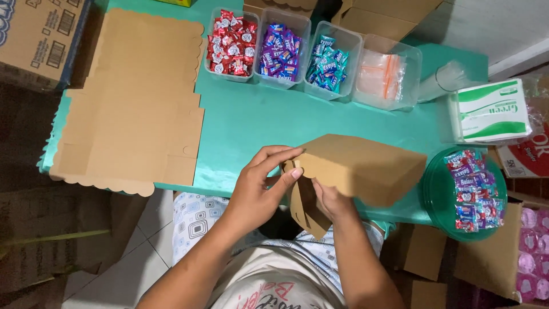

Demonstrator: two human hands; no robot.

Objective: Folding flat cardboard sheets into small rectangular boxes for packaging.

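Cardboard box (360, 166) | both hands grip flap end | left (257, 186) above, right (331, 200) beneath

The right hand (331, 200) is mostly hidden behind the box (366, 166) and its hanging flap; its fingers cannot be seen, so its grip cannot be told. The left hand (260, 183) covers the box's near corner. The carton (40, 40) at top left is cut off by the frame's edge, as are the brown boxes (377, 14) along the top and the pink cups (534, 252) at lower right. The stack of green plates (437, 194) is partly covered by candy packs (474, 189). The wrappers in the bins (283, 48) are too small to tell apart singly.
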